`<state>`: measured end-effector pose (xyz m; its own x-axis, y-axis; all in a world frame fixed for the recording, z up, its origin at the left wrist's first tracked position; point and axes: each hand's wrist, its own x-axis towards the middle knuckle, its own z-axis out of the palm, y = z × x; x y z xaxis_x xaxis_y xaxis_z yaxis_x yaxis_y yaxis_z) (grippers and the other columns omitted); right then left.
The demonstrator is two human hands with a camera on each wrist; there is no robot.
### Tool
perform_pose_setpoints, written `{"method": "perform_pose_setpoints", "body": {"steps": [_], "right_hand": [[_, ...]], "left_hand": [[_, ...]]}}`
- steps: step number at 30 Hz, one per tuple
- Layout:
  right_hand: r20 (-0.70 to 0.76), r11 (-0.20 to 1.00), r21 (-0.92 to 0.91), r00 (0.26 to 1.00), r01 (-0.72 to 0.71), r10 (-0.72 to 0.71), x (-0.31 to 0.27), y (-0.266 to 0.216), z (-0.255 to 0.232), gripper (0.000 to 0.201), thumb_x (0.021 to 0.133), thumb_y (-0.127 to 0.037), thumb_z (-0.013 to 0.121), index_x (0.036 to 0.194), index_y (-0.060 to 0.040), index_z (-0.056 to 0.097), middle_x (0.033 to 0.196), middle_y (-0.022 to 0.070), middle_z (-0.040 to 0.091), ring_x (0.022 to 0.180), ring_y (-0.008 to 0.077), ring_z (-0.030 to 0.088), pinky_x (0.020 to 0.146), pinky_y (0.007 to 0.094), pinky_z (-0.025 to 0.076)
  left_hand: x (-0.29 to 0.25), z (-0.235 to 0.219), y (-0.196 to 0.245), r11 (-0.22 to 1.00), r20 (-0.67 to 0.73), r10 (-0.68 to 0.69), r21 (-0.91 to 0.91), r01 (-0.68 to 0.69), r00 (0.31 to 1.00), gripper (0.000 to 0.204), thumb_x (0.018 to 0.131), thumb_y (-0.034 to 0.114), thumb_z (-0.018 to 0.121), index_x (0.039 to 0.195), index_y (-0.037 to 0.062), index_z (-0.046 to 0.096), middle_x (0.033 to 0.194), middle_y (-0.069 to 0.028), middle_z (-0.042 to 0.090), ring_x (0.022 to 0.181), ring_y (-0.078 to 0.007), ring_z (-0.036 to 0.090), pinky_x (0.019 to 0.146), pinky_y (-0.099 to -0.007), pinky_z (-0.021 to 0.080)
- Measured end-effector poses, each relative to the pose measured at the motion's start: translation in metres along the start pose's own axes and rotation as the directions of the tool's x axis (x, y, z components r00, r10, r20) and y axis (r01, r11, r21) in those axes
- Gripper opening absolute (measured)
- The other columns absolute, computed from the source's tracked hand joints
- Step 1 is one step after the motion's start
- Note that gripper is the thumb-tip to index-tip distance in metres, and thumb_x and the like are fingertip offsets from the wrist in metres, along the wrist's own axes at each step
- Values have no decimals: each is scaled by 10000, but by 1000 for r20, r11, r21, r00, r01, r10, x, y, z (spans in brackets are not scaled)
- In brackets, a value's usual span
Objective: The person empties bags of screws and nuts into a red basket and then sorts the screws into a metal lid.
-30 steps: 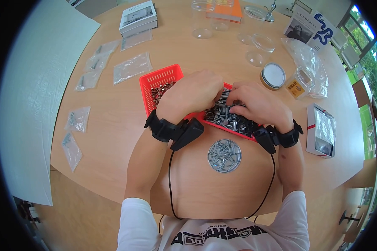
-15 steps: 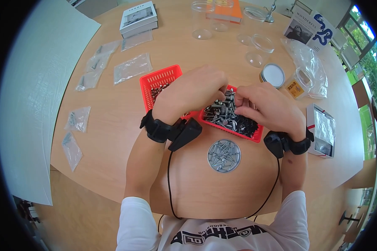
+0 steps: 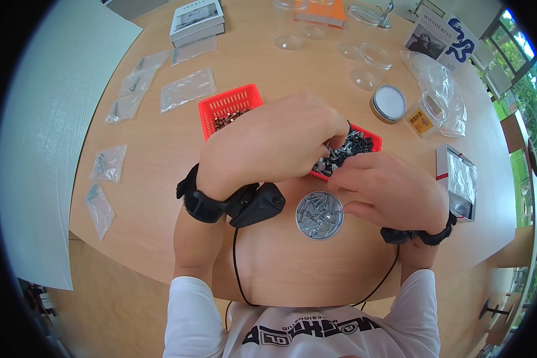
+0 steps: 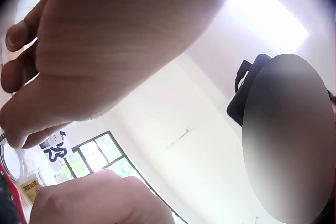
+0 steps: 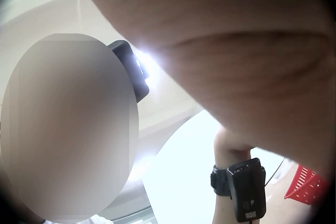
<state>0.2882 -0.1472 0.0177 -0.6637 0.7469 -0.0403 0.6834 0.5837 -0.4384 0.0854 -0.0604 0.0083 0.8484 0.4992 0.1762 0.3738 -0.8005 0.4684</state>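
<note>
With the left hand (image 3: 274,146) curled into the screws in the red basket (image 3: 230,104), the right hand (image 3: 388,191), seemingly pinching one, hovers beside the round tin (image 3: 320,215): sorting stage, release over tin probably next.

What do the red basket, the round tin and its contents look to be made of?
Basket: likely moulded plastic, glossy red with slotted walls. Tin: probably thin metal, silvery rim. Screws inside: bright grey metal, glinting; the exact type is too small to tell.

Bare tabletop (image 3: 161,173) left of basket (image 3: 230,104)
</note>
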Motion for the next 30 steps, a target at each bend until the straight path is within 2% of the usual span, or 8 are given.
{"method": "perform_pose_setpoints", "body": {"steps": [5, 7, 11, 17, 20, 23, 28, 30], "right_hand": [[-143, 996, -60, 988, -60, 51, -11, 8, -16, 303, 760, -96, 767, 1033, -29, 656, 955, 122, 665, 889, 318, 645, 770, 394, 522], [-180, 995, -60, 981, -78, 66, -14, 10, -23, 304, 758, -91, 771, 1032, -27, 656, 938, 117, 672, 853, 295, 658, 745, 378, 524], [-226, 994, -19, 969, -108, 101, -17, 17, -29, 265, 779, -87, 746, 1014, -33, 636, 889, 138, 668, 854, 346, 654, 751, 418, 519], [-253, 994, -12, 962, -106, 100, -2, 38, -14, 223, 795, -90, 752, 993, -29, 670, 908, 106, 681, 791, 269, 664, 721, 359, 526], [-243, 997, -26, 968, -76, 67, 16, 49, 3, 214, 816, -102, 731, 1006, -21, 674, 944, 125, 683, 874, 304, 657, 781, 383, 519], [-218, 997, -51, 975, -65, 53, 29, 59, 17, 228, 831, -114, 716, 1032, -18, 672, 997, 140, 679, 973, 338, 631, 857, 409, 498], [-183, 995, -20, 979, -100, 95, 37, 63, 20, 246, 841, -123, 682, 1065, -23, 680, 1053, 148, 672, 1068, 361, 589, 946, 442, 469], [-221, 994, -49, 971, -103, 90, 34, 66, 19, 251, 840, -129, 705, 1065, -21, 675, 1036, 143, 675, 1030, 346, 610, 912, 425, 478]], "left_hand": [[-5, 1, 10, 999, -2, 52, 16, -52, 999, 145, 816, 32, 660, 958, 45, 686, 896, -117, 682, 916, -311, 636, 783, -403, 512], [-3, 4, 13, 998, 95, 41, 34, -44, 995, 159, 807, 25, 657, 962, 49, 687, 861, -109, 678, 906, -311, 636, 774, -407, 514], [1, 2, 25, 997, 269, -72, 20, 70, 960, 183, 793, 14, 647, 966, 56, 689, 806, -102, 668, 893, -308, 641, 757, -408, 514], [-8, 4, -10, 995, -101, -58, 77, 66, 993, 226, 763, 31, 687, 985, 70, 695, 832, -80, 666, 891, -274, 625, 768, -386, 501], [-6, -2, -19, 964, -84, -242, 89, 250, 967, 239, 747, 38, 704, 983, 74, 700, 856, -74, 658, 900, -269, 615, 776, -378, 497], [0, 7, -32, 975, -40, -200, 93, 203, 979, 231, 739, 47, 710, 969, 74, 699, 873, -88, 650, 910, -281, 616, 773, -376, 498], [11, 25, -43, 952, 12, -265, 161, 259, 964, 299, 655, 49, 778, 938, 60, 683, 906, -105, 649, 949, -305, 618, 802, -385, 506], [13, 27, -45, 950, 36, -281, 156, 272, 959, 333, 622, 39, 799, 931, 57, 675, 921, -107, 648, 966, -310, 617, 815, -391, 508]]}}
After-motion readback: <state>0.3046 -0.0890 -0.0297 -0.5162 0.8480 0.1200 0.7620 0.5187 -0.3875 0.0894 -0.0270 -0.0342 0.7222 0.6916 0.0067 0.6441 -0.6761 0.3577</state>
